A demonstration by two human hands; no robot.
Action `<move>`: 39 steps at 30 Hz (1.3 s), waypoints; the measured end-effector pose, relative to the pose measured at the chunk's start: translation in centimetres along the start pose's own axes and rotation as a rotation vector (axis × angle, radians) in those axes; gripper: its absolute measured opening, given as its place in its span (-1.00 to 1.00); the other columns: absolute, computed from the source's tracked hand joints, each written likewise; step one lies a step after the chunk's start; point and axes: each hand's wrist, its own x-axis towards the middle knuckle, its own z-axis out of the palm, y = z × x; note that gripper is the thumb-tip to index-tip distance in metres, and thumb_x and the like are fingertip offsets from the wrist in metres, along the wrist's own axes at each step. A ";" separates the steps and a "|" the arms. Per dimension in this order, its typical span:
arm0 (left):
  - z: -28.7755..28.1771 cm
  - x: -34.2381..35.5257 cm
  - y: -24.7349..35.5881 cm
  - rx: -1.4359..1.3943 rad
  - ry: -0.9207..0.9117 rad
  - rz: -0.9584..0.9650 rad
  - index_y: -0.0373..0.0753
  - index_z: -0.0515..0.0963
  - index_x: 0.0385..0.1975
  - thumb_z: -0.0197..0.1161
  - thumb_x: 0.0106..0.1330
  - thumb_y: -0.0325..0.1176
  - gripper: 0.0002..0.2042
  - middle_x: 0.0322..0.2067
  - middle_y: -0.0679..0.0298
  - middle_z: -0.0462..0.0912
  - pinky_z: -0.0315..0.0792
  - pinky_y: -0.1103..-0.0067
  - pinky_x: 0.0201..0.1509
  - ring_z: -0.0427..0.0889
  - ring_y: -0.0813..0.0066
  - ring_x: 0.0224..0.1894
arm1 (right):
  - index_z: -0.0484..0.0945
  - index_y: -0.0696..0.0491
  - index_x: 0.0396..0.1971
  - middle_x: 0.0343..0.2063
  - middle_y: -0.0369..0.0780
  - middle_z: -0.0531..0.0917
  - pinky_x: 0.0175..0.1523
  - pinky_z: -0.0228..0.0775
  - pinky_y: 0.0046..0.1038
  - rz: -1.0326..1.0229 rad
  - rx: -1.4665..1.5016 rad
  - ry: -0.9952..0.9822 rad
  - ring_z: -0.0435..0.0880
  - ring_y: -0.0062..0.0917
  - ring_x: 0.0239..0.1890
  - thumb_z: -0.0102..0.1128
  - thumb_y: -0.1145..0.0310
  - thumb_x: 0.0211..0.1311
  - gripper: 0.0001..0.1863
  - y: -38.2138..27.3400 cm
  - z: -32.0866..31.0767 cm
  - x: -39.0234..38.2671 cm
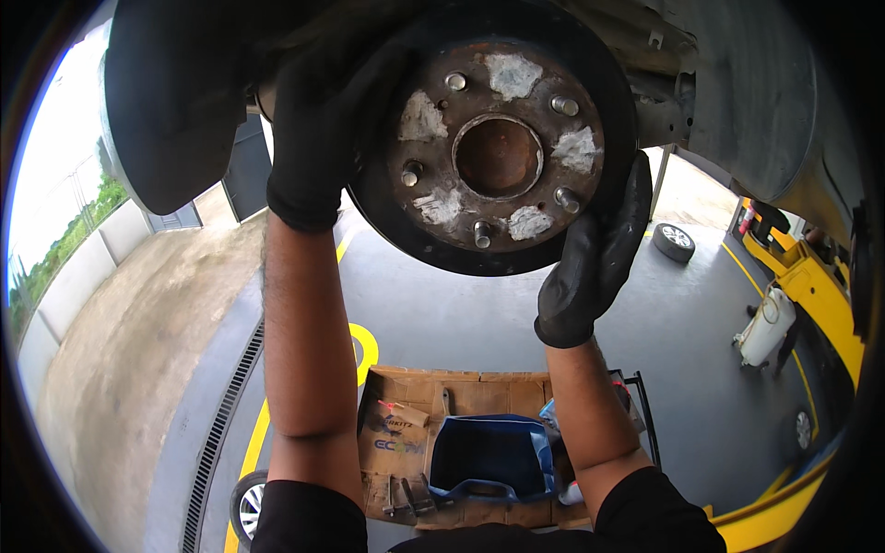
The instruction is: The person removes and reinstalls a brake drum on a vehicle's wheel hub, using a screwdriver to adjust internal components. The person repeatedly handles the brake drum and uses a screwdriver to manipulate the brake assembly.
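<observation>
Above me a brake disc (502, 238) with a dark outer ring faces me. Its rusty centre (466, 124) carries pale grey patches, a round middle hole and several wheel studs poking through. My left hand (318, 138), in a black glove, grips the disc's left edge; its fingertips fade into the shadow. Lower down on the opposite side, my right hand (595, 267), gloved too, is pressed against the rim with its fingers pointing upward. The disc sits between both hands. What lies behind it is mostly hidden.
Dark wheel-arch panels (171, 111) hang around the disc. Below stands a cardboard-covered cart (502, 392) with a blue tray (489, 456) and several hand tools (406, 496). Wheels (675, 241) rest on the floor, and a yellow lift arm (816, 286) stands at right.
</observation>
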 end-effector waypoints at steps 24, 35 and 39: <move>0.2 4.0 0.4 -0.247 -0.131 -0.006 -0.48 0.60 0.22 0.35 0.48 -0.35 -0.59 0.09 0.05 0.75 0.53 0.50 0.25 0.70 0.39 0.12 | 0.02 0.12 0.64 0.61 -0.12 0.18 0.66 -0.04 -0.23 0.117 0.179 0.159 0.18 -0.38 0.62 -0.10 0.27 0.70 -0.34 0.2 1.5 -1.2; 1.4 -3.4 -0.3 -0.102 0.466 -0.503 -0.41 0.67 -0.06 0.38 0.51 -0.17 -0.65 -0.22 0.22 0.75 0.52 0.60 -0.07 0.68 0.58 -0.17 | 0.55 0.20 0.22 0.12 -0.18 0.66 0.25 0.45 -0.32 0.434 0.093 0.064 0.63 -0.47 0.13 0.26 0.06 0.57 -0.49 -1.3 -1.0 6.7; -1.4 -1.1 5.4 0.047 0.290 -0.416 -0.42 0.68 0.05 0.38 0.51 -0.19 -0.63 -0.18 0.22 0.78 0.53 0.60 0.02 0.71 0.55 -0.14 | 0.53 0.18 0.17 0.03 -0.16 0.64 0.24 0.46 -0.30 0.367 0.186 0.319 0.62 -0.46 0.09 0.19 -0.01 0.60 -0.48 -7.0 -0.3 2.5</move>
